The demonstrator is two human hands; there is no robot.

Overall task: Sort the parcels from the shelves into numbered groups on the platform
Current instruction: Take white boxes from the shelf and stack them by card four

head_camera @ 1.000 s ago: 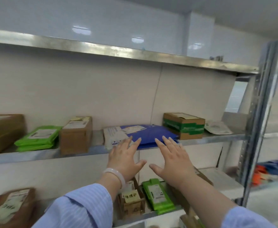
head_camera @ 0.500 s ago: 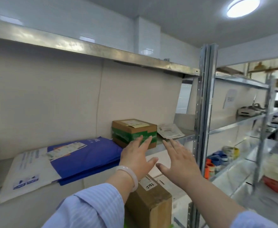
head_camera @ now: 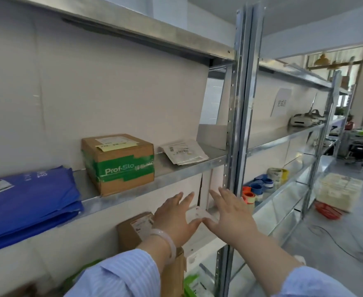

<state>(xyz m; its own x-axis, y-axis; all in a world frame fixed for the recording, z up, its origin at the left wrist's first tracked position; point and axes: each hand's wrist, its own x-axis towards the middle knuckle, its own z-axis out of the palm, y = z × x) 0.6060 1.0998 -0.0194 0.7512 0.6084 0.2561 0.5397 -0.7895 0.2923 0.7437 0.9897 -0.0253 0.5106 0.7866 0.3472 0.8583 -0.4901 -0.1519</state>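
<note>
Fingers spread and holding nothing, the left hand (head_camera: 176, 217) and right hand (head_camera: 230, 213) have dropped past the taped box (head_camera: 118, 163) to hover over a flat white parcel (head_camera: 197, 213) on the lower shelf (head_camera: 201, 237), likely the next pick.

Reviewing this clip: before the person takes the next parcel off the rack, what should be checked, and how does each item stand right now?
1. Both hands free: ok. The left hand and right hand are open and hold nothing.
2. Target settled: cannot tell. The hands frame a white flat parcel one level below the taped box; contact is unclear.
3. Right-side clearance: cannot tell. The right fingertips show next to the upright post.
4. Label readable: not ok. The print on that parcel is blurred.
5. Neighbours stable: ok. The taped box and blue mailers lie flat on their shelf.
6. Platform in view: not ok.
</note>
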